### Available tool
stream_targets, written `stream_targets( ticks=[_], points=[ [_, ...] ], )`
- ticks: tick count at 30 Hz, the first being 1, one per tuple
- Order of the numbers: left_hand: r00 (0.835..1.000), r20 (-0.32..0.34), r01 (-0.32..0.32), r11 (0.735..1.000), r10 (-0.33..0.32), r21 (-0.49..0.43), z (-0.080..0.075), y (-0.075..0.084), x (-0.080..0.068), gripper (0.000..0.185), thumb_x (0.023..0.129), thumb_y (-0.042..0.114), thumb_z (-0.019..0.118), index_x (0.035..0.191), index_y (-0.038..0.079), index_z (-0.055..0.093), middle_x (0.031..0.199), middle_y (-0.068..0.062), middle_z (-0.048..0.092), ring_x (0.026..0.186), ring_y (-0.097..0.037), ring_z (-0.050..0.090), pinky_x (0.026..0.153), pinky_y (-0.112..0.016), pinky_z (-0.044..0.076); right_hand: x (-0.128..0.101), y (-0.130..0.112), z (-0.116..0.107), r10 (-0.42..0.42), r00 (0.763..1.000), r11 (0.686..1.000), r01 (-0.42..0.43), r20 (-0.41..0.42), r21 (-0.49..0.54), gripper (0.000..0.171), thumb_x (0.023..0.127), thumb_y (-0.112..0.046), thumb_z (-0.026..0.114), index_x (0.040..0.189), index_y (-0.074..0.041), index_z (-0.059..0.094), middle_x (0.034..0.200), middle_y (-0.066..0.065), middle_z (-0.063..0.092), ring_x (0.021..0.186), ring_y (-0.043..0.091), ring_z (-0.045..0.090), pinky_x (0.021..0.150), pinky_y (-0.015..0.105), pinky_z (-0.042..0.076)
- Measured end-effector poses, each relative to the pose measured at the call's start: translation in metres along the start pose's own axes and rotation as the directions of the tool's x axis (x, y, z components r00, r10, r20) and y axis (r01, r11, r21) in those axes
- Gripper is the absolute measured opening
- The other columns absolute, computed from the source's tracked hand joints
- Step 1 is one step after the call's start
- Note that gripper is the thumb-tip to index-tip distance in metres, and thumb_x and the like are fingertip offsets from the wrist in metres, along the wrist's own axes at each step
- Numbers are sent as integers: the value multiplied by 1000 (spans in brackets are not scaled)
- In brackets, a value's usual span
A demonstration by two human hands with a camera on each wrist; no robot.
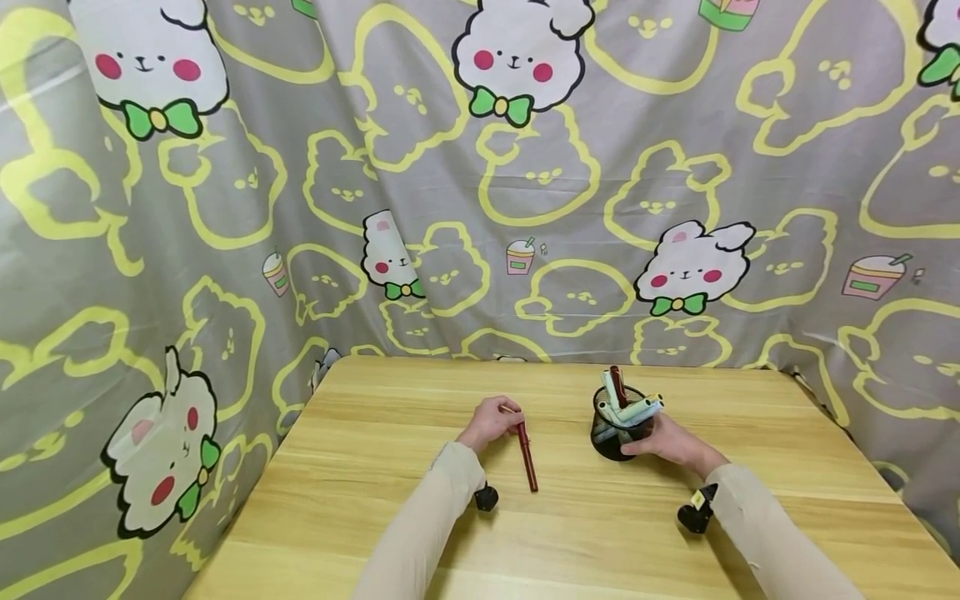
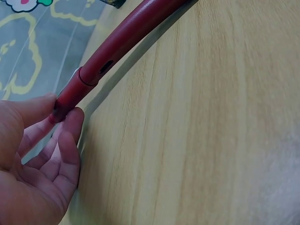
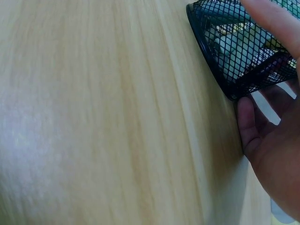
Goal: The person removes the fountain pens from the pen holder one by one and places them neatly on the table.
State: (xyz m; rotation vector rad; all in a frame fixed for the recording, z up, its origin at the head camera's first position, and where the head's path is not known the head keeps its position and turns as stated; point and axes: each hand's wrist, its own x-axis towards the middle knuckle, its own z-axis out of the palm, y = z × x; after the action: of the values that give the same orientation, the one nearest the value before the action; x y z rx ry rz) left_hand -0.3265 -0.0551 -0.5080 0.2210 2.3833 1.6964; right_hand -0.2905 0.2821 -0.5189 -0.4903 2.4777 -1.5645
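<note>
A dark red pen point(image 1: 528, 458) is pinched at one end by the thumb and fingertips of my left hand point(image 1: 495, 419). It slants toward the near side of the table, its shadow falling beside it in the left wrist view. To the right stands a round black mesh pen holder point(image 1: 609, 443), tilted slightly. My right hand point(image 1: 670, 443) grips its right side, with the thumb point(image 3: 274, 18) across the mesh and the other fingers partly hidden behind it. Several pale green and blue pens point(image 1: 636, 411) lean inside, along with another dark red pen point(image 1: 617, 385).
Both hands work over a light wood-grain table point(image 1: 600, 533). A grey curtain point(image 1: 420, 192) printed with yellow outlines and white rabbits hangs along its back and sides. A small black camera point(image 1: 487, 497) sits at the left wrist, another point(image 1: 695, 517) at the right wrist.
</note>
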Motion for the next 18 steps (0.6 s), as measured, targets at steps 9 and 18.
stream_targets(
  ticks=[9, 18],
  points=[
    [1000, -12, 12, 1000, -12, 5, 1, -3, 0, 13, 88, 7, 67, 96, -2, 64, 77, -10, 66, 68, -24, 67, 57, -30, 52, 1, 5, 1, -38, 999, 999, 38, -1, 15, 85, 72, -15, 83, 140, 2, 36, 137, 24, 44, 127, 39, 38, 105, 48, 30],
    [1000, -15, 21, 1000, -21, 0, 0, -2, -1, 13, 88, 5, 67, 97, -3, 64, 81, -13, 66, 72, -27, 68, 59, -30, 52, 0, 3, 2, -20, 1000, 1000, 21, -11, 11, 76, 73, -15, 82, 134, 4, 41, 133, 24, 47, 125, 40, 39, 104, 56, 27]
  ],
)
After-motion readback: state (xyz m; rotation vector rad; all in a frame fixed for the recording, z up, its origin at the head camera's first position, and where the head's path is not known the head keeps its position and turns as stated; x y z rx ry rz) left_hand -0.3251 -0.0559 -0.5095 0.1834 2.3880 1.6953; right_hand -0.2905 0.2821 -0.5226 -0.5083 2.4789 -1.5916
